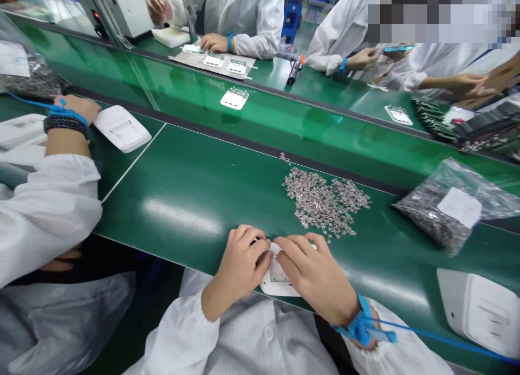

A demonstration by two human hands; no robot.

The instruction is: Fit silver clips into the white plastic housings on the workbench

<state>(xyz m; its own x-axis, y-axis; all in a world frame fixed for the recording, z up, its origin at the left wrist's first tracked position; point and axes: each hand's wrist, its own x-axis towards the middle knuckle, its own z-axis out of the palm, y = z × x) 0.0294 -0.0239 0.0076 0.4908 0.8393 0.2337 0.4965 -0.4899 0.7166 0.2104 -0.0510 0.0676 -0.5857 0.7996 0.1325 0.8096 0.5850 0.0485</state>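
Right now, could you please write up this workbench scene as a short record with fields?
Surface: glossy green bench top
Left hand: fingers curled on the left edge of the flat white plastic housing
Right hand: pressing on the same housing from the right; blue strap at its wrist
Nearest parts: loose heap of small silvery metal pieces, just beyond the hands
Right side: clear plastic bag of metal pieces with white label; large white plastic casing
Neighbour: a white-sleeved co-worker's hand on a white rectangular casing
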